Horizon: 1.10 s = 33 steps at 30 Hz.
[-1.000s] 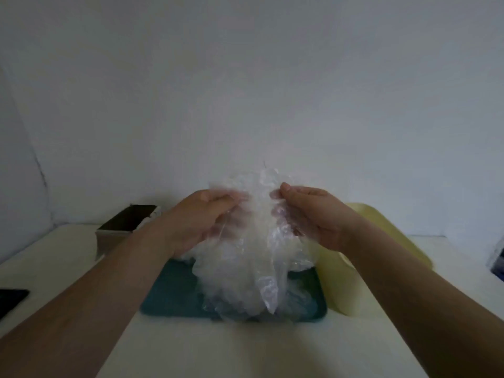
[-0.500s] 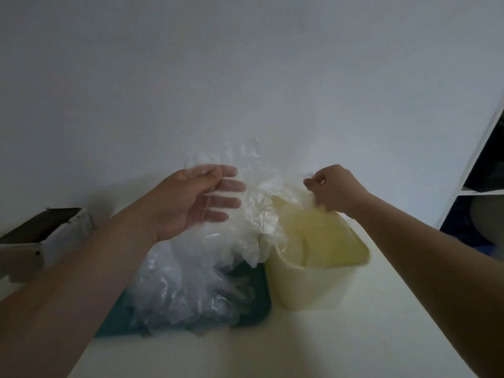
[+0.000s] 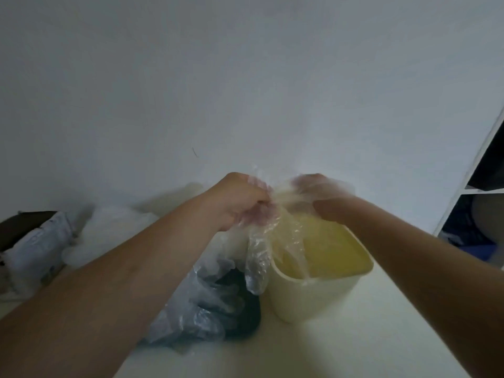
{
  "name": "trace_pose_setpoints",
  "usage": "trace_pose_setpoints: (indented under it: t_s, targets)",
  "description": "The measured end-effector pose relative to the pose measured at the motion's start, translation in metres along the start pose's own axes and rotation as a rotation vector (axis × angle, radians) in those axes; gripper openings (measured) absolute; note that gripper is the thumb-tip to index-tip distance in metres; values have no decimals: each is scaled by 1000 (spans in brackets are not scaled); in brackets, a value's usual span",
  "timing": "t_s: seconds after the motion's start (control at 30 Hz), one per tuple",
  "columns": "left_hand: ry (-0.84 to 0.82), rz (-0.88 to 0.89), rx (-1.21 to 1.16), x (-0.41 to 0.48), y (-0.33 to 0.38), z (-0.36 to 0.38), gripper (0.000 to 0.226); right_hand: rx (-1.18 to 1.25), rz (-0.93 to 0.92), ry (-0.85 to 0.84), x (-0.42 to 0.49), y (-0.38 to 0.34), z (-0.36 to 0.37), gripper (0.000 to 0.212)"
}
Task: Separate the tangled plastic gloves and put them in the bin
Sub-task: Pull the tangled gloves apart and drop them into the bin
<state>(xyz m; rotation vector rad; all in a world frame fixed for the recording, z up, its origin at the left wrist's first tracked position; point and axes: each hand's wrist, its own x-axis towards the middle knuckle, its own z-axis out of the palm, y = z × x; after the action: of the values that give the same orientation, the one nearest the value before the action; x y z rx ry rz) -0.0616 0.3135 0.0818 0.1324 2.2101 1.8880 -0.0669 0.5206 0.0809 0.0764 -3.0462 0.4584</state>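
Observation:
My left hand (image 3: pixel 240 203) and my right hand (image 3: pixel 316 195) meet above the back rim of the pale yellow bin (image 3: pixel 321 290), both gripping clear plastic gloves (image 3: pixel 261 252) that hang from them. One glove dangles over the bin's left rim, another thin sheet trails into the bin. A tangled pile of clear gloves (image 3: pixel 201 304) lies on the dark teal tray (image 3: pixel 245 320), mostly hidden under my left forearm. More crumpled plastic (image 3: pixel 114 227) lies behind the arm to the left.
A brown cardboard box (image 3: pixel 24 236) with a white wrapper stands at the far left on the white table (image 3: pixel 327 350). A white shelf unit (image 3: pixel 477 165) with dark compartments rises at the right edge. A plain white wall is close behind.
My right hand has come back left from the bin's far side to meet my left hand. My left hand now grips the gloves instead of holding them with spread fingers.

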Motion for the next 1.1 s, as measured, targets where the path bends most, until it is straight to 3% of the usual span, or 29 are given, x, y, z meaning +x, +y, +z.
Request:
trace_pose_setpoints:
  t_s: [0.07, 0.17, 0.23, 0.3, 0.37, 0.47, 0.57, 0.8, 0.9, 1.0, 1.1]
  targets:
    - [9, -18, 66, 8, 0, 10, 11, -38, -70, 93, 3, 17, -14, 58]
    - [2, -38, 82, 16, 5, 26, 29, -113, 36, 320, -9, 40, -34, 45]
    - [-10, -46, 105, 21, 9, 39, 26, -58, 50, 404, -21, 33, -40, 39]
    - [-13, -78, 168, 25, 11, 52, 25, 108, 12, 297, -36, 12, -45, 35]
    - [10, -76, 246, 28, 8, 60, 19, 202, 28, 14, -55, -15, -39, 30]
    - [114, 20, 254, 28, 4, 55, 16, 14, 49, -324, -67, -39, -14, 47]
    - [232, 103, 152, 19, 5, 34, 40, -63, 18, -401, -60, -49, 13, 65]
    - [261, 158, 199, -17, -12, -14, 37, -452, -55, -585, -24, -44, 62, 76]
    - [251, 222, 262, -38, -20, -32, 28, -455, -85, -489, -24, -46, 55, 75]
    - [250, 271, 389, -63, -31, -53, 15, -379, -137, -253, -29, -57, 32, 45]
    - [247, 284, 533, -85, -43, -75, 10, -143, -172, 48, -41, -86, 20, 23]
